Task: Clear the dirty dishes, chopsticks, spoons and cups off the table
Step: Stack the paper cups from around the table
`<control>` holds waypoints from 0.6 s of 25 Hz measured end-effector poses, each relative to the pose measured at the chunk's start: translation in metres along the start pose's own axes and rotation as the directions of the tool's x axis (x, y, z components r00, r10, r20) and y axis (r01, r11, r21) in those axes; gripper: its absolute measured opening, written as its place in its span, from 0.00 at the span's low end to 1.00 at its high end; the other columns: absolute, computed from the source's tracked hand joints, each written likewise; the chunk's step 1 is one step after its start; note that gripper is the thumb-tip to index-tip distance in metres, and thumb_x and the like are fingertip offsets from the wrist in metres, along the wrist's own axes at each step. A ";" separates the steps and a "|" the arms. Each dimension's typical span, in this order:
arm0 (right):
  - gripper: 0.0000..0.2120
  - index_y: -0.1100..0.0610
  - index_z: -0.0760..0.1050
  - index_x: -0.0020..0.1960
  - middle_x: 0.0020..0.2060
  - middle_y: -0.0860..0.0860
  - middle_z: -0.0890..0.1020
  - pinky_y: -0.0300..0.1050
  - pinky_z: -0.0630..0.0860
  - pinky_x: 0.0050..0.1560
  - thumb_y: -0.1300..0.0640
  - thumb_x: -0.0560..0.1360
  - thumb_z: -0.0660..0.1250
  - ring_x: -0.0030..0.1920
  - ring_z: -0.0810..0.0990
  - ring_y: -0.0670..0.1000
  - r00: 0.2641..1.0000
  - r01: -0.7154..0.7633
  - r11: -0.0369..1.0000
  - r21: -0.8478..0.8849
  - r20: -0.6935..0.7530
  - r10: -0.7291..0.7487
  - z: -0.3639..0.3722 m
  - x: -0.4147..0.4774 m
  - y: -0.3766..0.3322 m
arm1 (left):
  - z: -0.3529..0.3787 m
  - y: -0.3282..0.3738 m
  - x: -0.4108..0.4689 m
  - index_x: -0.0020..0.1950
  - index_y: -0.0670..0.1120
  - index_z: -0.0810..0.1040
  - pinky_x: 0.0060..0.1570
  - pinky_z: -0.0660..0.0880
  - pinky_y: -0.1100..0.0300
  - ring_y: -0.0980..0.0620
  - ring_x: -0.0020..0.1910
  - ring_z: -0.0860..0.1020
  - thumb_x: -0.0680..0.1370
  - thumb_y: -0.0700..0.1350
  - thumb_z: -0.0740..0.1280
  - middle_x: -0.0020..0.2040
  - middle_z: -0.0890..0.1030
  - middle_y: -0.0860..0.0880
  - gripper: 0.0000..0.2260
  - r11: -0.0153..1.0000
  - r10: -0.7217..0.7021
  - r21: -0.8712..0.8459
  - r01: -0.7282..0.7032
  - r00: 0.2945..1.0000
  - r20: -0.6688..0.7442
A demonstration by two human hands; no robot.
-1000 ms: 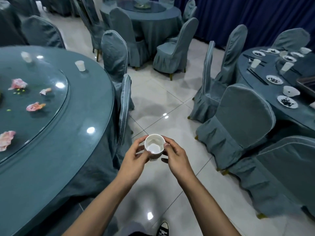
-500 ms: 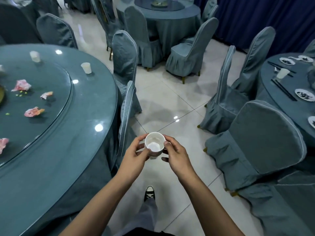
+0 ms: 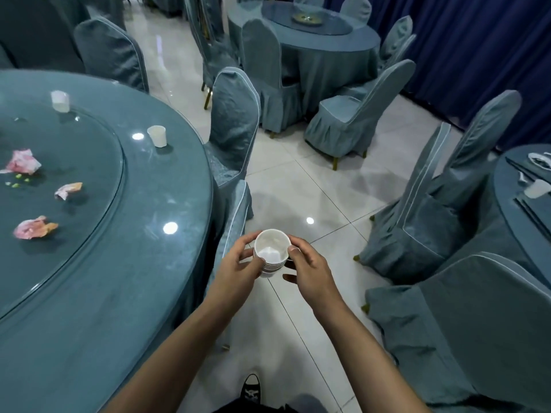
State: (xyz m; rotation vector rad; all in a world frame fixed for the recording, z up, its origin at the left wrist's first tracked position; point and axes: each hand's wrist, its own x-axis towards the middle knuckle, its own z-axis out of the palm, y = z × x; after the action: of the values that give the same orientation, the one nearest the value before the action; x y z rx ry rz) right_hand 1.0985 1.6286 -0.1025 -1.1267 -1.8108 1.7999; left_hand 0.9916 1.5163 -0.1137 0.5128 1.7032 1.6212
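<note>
**Stack of cups [image 3: 272, 251] held over the floor [image 3: 298, 189] beside the round bench [image 3: 119, 293]**

The round bench fills the left side, draped in a blue-grey cloth, with a glass turntable [image 3: 74, 150] set on its middle. A dark blue curtain [image 3: 477, 40] hangs along the right wall above the pale tiled floor. Covered chairs stand all about; one covered chair [image 3: 235, 123] is pushed against the near bench's edge. A far bench [image 3: 322, 46] stands at the top, and a right bench [image 3: 518, 231] shows partly at the frame edge, carrying dark chopsticks [image 3: 533, 214] and a right-bench cup [image 3: 536, 188].

Below the centre, the left hand [image 3: 235, 272] and the right hand [image 3: 313, 272] come together in front of the person. Both are clamped on the stack of cups, the left hand curled round its left side and the right hand's thumb on the top rim. The stack is held upright in the air over the floor, just off the round bench's edge. Something white lies inside the top cup; I cannot tell what.

A black shoe [image 3: 250, 389] shows on the tiles at the bottom.

On the round bench, an outer cup [image 3: 157, 136] stands upright just beyond the turntable's rim. A second, blurred cup [image 3: 60, 101] stands farther back, at the turntable's rim. Three crumpled pink napkins [image 3: 22, 162] lie well apart on the glass, with small green scraps [image 3: 18, 176] beside the farthest one.
</note>
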 end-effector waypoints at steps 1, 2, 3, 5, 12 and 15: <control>0.13 0.46 0.79 0.63 0.56 0.47 0.83 0.41 0.79 0.46 0.55 0.84 0.58 0.58 0.82 0.51 1.000 0.000 1.000 -0.005 0.005 0.000 0.002 0.010 -0.005 | -0.002 0.003 0.010 0.61 0.64 0.79 0.58 0.79 0.49 0.52 0.51 0.84 0.71 0.45 0.66 0.54 0.86 0.47 0.21 1.000 0.004 -0.004 -0.004 1.000 -0.004; 0.13 0.46 0.79 0.63 0.56 0.47 0.83 0.40 0.79 0.45 0.55 0.84 0.58 0.58 0.82 0.51 1.000 0.002 1.000 -0.010 0.007 -0.002 0.003 0.019 -0.010 | -0.003 0.005 0.019 0.61 0.63 0.79 0.58 0.79 0.49 0.51 0.52 0.85 0.71 0.46 0.66 0.54 0.86 0.47 0.21 1.000 0.007 -0.011 -0.007 1.000 -0.007; 0.13 0.45 0.79 0.62 0.56 0.47 0.83 0.40 0.79 0.45 0.55 0.84 0.58 0.57 0.82 0.51 1.000 0.007 1.000 -0.016 0.009 -0.006 0.004 0.028 -0.014 | -0.004 0.007 0.028 0.62 0.61 0.78 0.57 0.80 0.50 0.50 0.53 0.85 0.72 0.46 0.67 0.55 0.86 0.47 0.21 1.000 0.014 -0.018 -0.014 1.000 -0.009; 0.14 0.44 0.80 0.61 0.55 0.46 0.84 0.40 0.79 0.45 0.56 0.84 0.58 0.56 0.83 0.49 1.000 0.009 1.000 -0.011 0.017 -0.009 0.005 0.047 -0.022 | -0.005 0.013 0.045 0.64 0.59 0.78 0.54 0.80 0.53 0.49 0.53 0.85 0.72 0.47 0.68 0.55 0.86 0.48 0.20 0.999 0.031 -0.025 -0.031 0.999 -0.010; 0.14 0.43 0.80 0.59 0.53 0.44 0.84 0.39 0.79 0.43 0.57 0.84 0.59 0.54 0.84 0.47 0.995 0.020 1.000 0.002 0.103 -0.020 0.007 0.131 -0.035 | -0.001 0.024 0.113 0.63 0.63 0.78 0.60 0.79 0.51 0.53 0.56 0.84 0.76 0.49 0.70 0.57 0.85 0.52 0.17 0.999 0.034 -0.017 -0.035 0.995 -0.091; 0.13 0.45 0.79 0.61 0.56 0.46 0.84 0.39 0.79 0.43 0.56 0.85 0.59 0.56 0.83 0.49 0.989 -0.004 1.000 -0.007 0.145 0.005 0.001 0.176 -0.041 | 0.011 0.026 0.149 0.63 0.62 0.78 0.60 0.79 0.49 0.53 0.55 0.84 0.79 0.44 0.69 0.56 0.86 0.52 0.16 0.999 0.035 -0.007 -0.037 0.989 -0.143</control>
State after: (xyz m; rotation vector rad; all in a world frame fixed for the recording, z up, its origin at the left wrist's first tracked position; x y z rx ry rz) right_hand 0.9759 1.7612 -0.1133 -1.0261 -1.8982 1.9245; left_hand 0.8955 1.6335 -0.1219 0.4336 1.7983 1.7274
